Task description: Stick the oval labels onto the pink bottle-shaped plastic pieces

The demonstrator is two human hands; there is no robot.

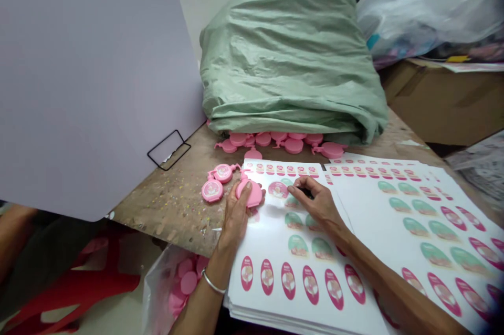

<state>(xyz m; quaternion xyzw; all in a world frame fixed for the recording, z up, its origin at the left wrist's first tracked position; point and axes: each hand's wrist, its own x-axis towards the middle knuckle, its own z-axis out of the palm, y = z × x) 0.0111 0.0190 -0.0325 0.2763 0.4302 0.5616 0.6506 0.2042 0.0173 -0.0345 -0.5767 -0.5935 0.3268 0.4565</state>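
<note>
One pink case (254, 196) gripped by my left fingers (243, 197), above the paper stack (268, 245); one round sticker (277, 189) pinched by my right fingers (301, 198), just beside. Two stickered cases (212, 190) on the table (169, 198). Near row: six oval stickers (288, 280). Green bag (291, 62) partly hides more cases (293, 146).

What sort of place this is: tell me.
Likely a small workshop, judging by the stacked sticker sheets, the round pink cases beside them, and the bulky green sack behind.
</note>
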